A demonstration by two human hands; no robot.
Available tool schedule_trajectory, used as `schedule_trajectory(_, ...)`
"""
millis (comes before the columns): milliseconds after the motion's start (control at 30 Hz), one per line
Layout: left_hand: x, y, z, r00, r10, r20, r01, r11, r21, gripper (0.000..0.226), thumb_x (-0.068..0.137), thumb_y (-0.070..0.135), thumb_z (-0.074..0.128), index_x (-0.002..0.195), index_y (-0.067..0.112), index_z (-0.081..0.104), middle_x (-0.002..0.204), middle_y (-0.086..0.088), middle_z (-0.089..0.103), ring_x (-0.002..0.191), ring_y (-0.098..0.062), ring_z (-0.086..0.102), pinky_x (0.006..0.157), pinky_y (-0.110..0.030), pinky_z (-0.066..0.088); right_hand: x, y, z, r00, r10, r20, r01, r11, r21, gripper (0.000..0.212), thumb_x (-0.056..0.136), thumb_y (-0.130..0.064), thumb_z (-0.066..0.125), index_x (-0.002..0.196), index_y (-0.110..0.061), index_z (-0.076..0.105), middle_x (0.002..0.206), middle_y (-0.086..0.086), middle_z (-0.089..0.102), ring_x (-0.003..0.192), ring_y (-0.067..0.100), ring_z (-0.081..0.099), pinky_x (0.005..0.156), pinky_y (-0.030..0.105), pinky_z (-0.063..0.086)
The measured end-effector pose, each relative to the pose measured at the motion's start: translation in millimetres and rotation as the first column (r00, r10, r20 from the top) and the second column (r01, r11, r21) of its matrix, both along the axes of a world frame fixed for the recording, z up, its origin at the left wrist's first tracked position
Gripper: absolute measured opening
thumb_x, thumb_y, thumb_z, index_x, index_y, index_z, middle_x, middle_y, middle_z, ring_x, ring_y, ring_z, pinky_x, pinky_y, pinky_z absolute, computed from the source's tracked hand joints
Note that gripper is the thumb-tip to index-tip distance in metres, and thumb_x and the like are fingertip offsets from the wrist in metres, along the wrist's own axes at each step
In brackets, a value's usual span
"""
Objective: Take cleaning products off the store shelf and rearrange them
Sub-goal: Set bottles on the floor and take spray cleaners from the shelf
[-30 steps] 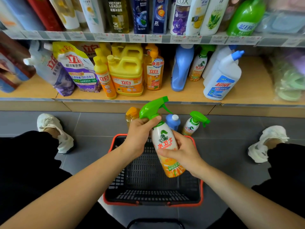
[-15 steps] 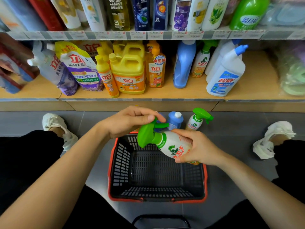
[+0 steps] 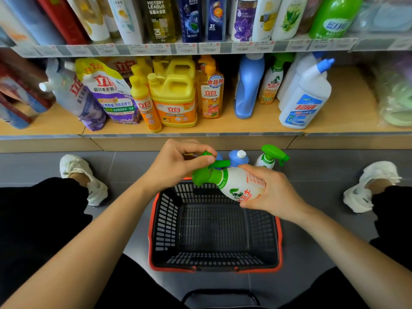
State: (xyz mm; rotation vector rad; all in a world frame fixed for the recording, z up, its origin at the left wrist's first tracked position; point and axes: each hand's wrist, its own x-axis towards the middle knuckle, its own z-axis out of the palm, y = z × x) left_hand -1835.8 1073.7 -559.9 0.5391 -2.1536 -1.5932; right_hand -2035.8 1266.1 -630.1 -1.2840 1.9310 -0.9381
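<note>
Grey tiled floor [image 3: 323, 175] before a low wooden store shelf [image 3: 352, 117] stocked with detergent bottles is carrying a black slatted plastic basket with a red rim [image 3: 152, 230]. Above the basket's far edge, the right hand [image 3: 274, 192] is gripping a white plastic spray bottle with a green trigger head [image 3: 234, 184], fingers curling round its body while the bottle is lying nearly on its side, head pointing left. The left hand [image 3: 176, 166] is pinching that green head, thumb and bent fingers closing on it.
</note>
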Motion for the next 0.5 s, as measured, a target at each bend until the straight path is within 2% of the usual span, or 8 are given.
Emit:
schedule_trajectory(100,-1.9,-1.6,-2.0,0.999,-0.033,0.005,0.033,0.998,0.06,0.015,0.091,0.019,0.067,0.102,0.017,0.076,0.104,-0.014,0.075,0.094,-0.02,0.066,0.086,-0.047,0.055,0.5,1.8,-1.4,0.998,0.01,0.057,-0.01,1.0,0.006,0.1,0.049,-0.04,0.095,0.14,-0.037,0.054,0.125,-0.021,0.064,0.114,-0.002,0.061,0.096,0.025,0.052)
schedule_trajectory(200,-7.9,1.4,-7.0,0.999,-0.025,-0.038,0.033,0.974,0.224,0.024,0.096,0.02,0.063,0.118,0.016,0.069,0.11,-0.006,0.076,0.105,-0.017,0.068,0.091,-0.034,0.057,-0.4,1.7,1.7,0.989,0.003,0.146,-0.002,1.0,-0.005,0.088,0.05,-0.04,0.094,0.129,-0.047,0.057,0.118,-0.022,0.067,0.108,-0.003,0.064,0.085,0.014,0.052)
schedule_trajectory(267,-12.7,2.1,-15.7,0.999,-0.046,-0.011,0.047,0.975,0.218,0.036,0.093,0.02,0.061,0.128,0.013,0.064,0.112,0.0,0.074,0.104,-0.011,0.067,0.089,-0.026,0.054,-6.5,1.1,5.4,0.984,-0.041,0.173,0.045,0.999,-0.022,0.082,0.053,-0.041,0.093,0.127,-0.047,0.057,0.116,-0.02,0.067,0.106,0.0,0.066,0.082,0.013,0.051)
schedule_trajectory(367,-22.9,1.6,-43.0,0.99,-0.061,0.13,0.041,0.988,0.147,0.035,0.098,0.018,0.058,0.129,0.003,0.063,0.105,0.011,0.072,0.095,-0.002,0.063,0.085,-0.018,0.047,-24.1,1.6,10.6,0.975,-0.153,0.16,0.166,0.984,-0.066,0.076,0.054,-0.044,0.09,0.122,-0.05,0.056,0.115,-0.021,0.067,0.104,0.0,0.066,0.082,0.015,0.052)
schedule_trajectory(433,-29.5,1.1,-66.2,0.967,-0.018,0.253,-0.016,0.992,0.128,0.032,0.1,0.014,0.06,0.13,0.004,0.063,0.115,0.002,0.071,0.105,-0.008,0.063,0.091,-0.016,0.048,-39.2,2.9,10.7,0.959,-0.237,0.152,0.253,0.963,-0.091,0.076,0.053,-0.039,0.091,0.12,-0.048,0.056,0.114,-0.02,0.068,0.103,-0.001,0.065,0.085,0.016,0.052)
schedule_trajectory(500,-35.0,-0.2,-89.5,0.929,-0.019,0.369,0.0,0.999,0.05,0.032,0.098,0.015,0.065,0.129,0.006,0.064,0.119,-0.006,0.071,0.11,-0.018,0.066,0.101,-0.029,0.051,-56.5,5.4,7.3,0.937,-0.327,0.125,0.341,0.933,-0.112,0.074,0.049,-0.037,0.091,0.114,-0.05,0.057,0.111,-0.025,0.068,0.102,-0.007,0.064,0.084,0.01,0.049)
